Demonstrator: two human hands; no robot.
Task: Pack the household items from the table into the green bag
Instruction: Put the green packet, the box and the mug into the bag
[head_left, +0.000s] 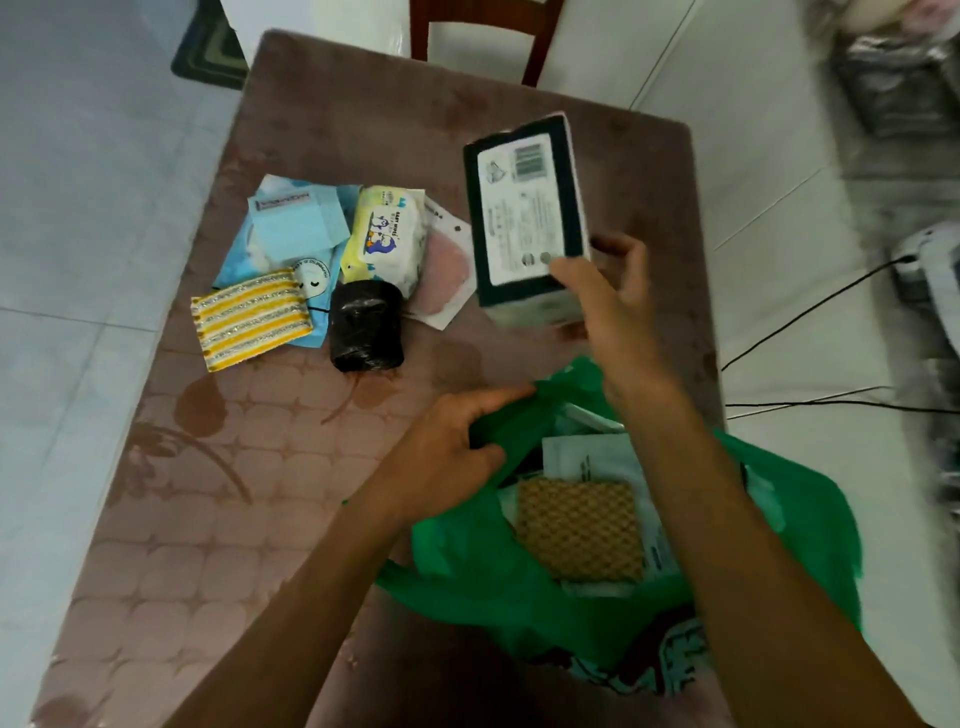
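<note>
The brown patterned table (218, 519) runs from the near left corner away to a rounded far edge, where a dark wooden chair (483, 31) stands just behind it. Pale tiled floor (78, 234) lies along the left side, and on the right the table edge drops to more white floor crossed by thin black cables (810, 312). A wide bare stretch of tabletop lies on the near left, between the cluster of goods and the person's left forearm.

The green fabric bag (519, 571) sits at the near right of the table, its mouth gaping upward. The left hand (457, 441) grips the bag's left rim, fingers curled over the cloth and pulling it wide. Inside show a tan woven square pad (579, 527) lying on white paper packets (582, 457).

The right hand (613, 301) holds a dark teal rectangular box with a white printed label (524, 208), thumb on the label face and fingers wrapped behind the lower end. The box is tilted, lifted above the table, beyond the bag's far rim.

Still on the table, left of the box, lie a yellow and white pack of baby wipes (384, 239), a black plastic-wrapped roll (366, 327) just in front of it, a yellow striped flat packet (249, 325), light blue packets (291, 228) beneath, and a pink and white flat packet (447, 275) partly under the wipes.
</note>
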